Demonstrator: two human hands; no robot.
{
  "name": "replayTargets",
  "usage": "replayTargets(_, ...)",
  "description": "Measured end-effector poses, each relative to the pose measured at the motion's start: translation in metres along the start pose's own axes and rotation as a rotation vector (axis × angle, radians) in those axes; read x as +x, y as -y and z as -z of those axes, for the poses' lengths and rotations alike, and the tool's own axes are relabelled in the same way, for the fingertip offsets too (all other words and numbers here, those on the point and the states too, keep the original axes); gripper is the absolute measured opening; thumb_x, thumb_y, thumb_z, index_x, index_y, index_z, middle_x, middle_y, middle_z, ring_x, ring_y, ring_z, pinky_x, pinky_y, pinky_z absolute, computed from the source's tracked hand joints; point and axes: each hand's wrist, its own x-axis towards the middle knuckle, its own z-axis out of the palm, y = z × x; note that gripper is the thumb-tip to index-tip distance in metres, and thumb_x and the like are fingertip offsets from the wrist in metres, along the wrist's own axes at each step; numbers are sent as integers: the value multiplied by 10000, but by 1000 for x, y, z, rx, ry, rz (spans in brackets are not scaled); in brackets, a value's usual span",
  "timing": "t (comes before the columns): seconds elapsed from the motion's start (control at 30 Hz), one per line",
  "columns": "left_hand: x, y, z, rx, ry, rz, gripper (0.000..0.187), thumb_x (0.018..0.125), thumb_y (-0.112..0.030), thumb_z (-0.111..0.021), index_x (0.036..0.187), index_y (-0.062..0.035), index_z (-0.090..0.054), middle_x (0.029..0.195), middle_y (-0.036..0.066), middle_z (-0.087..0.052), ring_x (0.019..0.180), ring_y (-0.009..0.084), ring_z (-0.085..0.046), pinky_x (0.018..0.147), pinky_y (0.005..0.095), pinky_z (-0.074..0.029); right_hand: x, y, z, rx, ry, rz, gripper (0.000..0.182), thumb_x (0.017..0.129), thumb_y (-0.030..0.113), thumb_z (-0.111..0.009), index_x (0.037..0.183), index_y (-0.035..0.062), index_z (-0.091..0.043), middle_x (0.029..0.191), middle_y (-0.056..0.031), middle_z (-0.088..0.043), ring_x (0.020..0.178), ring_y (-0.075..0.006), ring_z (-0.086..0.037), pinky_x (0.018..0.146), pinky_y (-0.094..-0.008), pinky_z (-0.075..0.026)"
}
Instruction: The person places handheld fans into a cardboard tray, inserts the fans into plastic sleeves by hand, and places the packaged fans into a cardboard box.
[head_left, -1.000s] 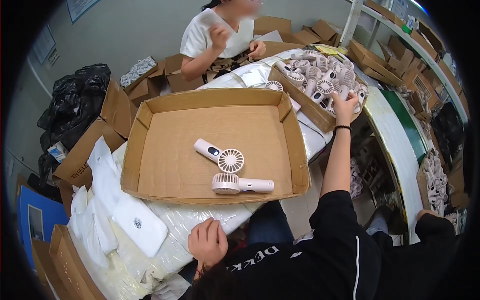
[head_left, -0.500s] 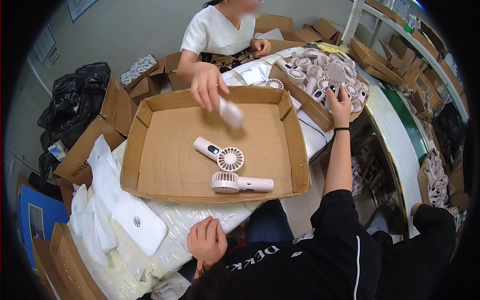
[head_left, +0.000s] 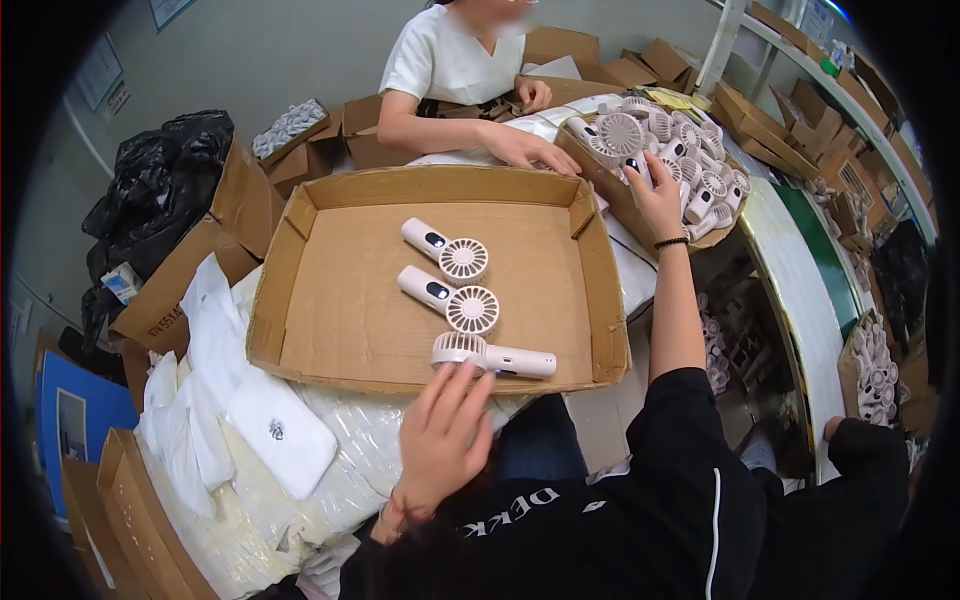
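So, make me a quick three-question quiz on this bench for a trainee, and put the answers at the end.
1. How many fans lie in the shallow cardboard tray?
2. True or false: the right hand is empty.
3. The fan nearest the left hand has its handle pointing:
A) toward the person's left
B) toward the person's right
C) straight away from the person

Key:
1. Three.
2. False; it grips a handheld fan by the handle, at the box piled with others.
3. B.
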Motion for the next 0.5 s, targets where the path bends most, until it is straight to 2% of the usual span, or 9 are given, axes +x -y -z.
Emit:
replayTargets(0.03, 7, -1, -4, -22, 84, -61, 284, 703, -101, -658, 984, -95, -619, 1046, 79, -571, 1011, 261, -523, 859, 413, -404, 0, -1, -5, 5, -7, 6, 507, 795, 241, -695, 1182, -46, -536, 1106, -178, -618, 1029, -221, -580, 907, -311, -427)
replayTargets(0.13, 2, 7, -14, 15, 184, -49, 277, 667, -109, -666, 941, -109, -626, 1012, 67, -568, 1001, 240, -529, 875, 404, -377, -1, -4, -14, 24, -63, 12, 497, 794, 231, -693, 1187, -31, -540, 1097, -163, -623, 996, -212, -590, 880, -300, -440)
replayTargets(0.17, 0, 8, -10, 14, 181, -54, 277, 667, -109, -666, 941, -109, -626, 1012, 67, -568, 1001, 240, -529, 875, 404, -377, -1, 0, -14, 139, -43, -34, 473, 793, 222, -690, 1170, -26, -549, 1072, -146, -630, 974, -193, -593, 856, -284, -448)
replayTargets(0.27, -26, 19, 12, -54, 119, -3, 228, 654, -128, -646, 880, -108, -623, 1009, 49, -567, 973, 233, -529, 844, 396, -361, -5, 18, -11, 132, 66, -66, 444, 796, 226, -688, 1139, -25, -561, 1048, -128, -636, 962, -171, -593, 838, -276, -454)
replayTargets(0.33, -46, 30, 23, -98, 9, 159, 191, 633, -86, -614, 821, -102, -585, 1037, 70, -557, 1046, 280, -492, 895, 413, -350, -8, 24, -14, 33, 121, -15, 406, 791, 217, -683, 1103, -20, -574, 1017, -132, -638, 940, -197, -602, 833, -285, -455)
replayTargets(0.4, -53, 27, 22, -14, -23, 188, 196, 630, -66, -591, 823, -100, -573, 1058, 78, -554, 1082, 301, -470, 934, 435, -327, -14, 45, -25, -96, 266, 88, 378, 785, 204, -670, 1086, -8, -585, 1025, -158, -631, 949, -254, -607, 843, -309, -455)
replayTargets(0.43, -56, 26, 21, 73, -58, 217, 204, 627, -45, -568, 824, -97, -560, 1079, 87, -550, 1118, 322, -448, 972, 456, -303, -17, 37, -37, -160, 238, 130, 331, 785, 197, -651, 1045, -1, -598, 993, -179, -622, 924, -316, -597, 830, -354, -459)
replayTargets(0.47, -58, 24, 20, 72, -55, 219, 204, 627, -45, -568, 824, -97, -560, 1079, 87, -550, 1118, 322, -448, 972, 456, -303, -17, 38, -39, -161, 240, 127, 331, 785, 197, -651, 1045, -1, -598, 993, -179, -622, 924, -316, -597, 830, -354, -459)
replayTargets(0.5, -58, 23, 19, 73, -32, 222, 202, 630, -33, -557, 827, -81, -547, 1089, 107, -542, 1143, 351, -422, 996, 489, -271, -16, 39, -41, -242, 141, 134, 296, 788, 205, -646, 999, 2, -604, 964, -179, -620, 899, -325, -593, 808, -374, -460)
